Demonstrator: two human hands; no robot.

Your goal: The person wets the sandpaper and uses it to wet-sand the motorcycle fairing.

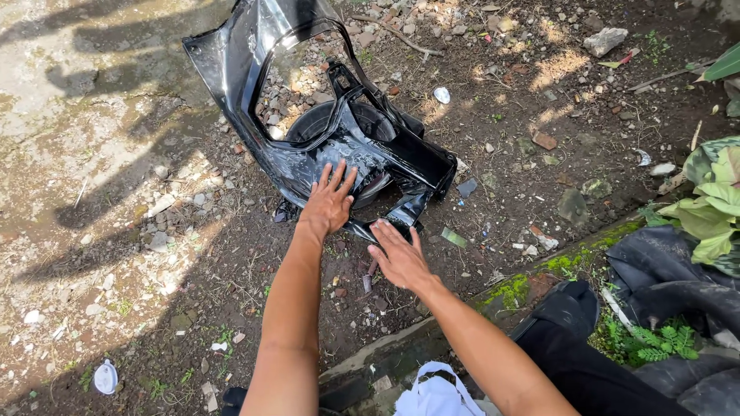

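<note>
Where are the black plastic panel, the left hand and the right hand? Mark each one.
black plastic panel (231,58): head view, on its glossy upper left side.
left hand (330,202): head view, on the back of the hand, flat on the panel.
right hand (399,258): head view, on the back of the hand.

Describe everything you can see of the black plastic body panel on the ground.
The black plastic body panel is glossy and wet-looking, with a large open cutout framing gravel behind it. It lies on dirt ground, its upper end raised and its lower end boxy. The left hand presses flat on it, fingers spread; the right hand reaches its lower edge.
</note>
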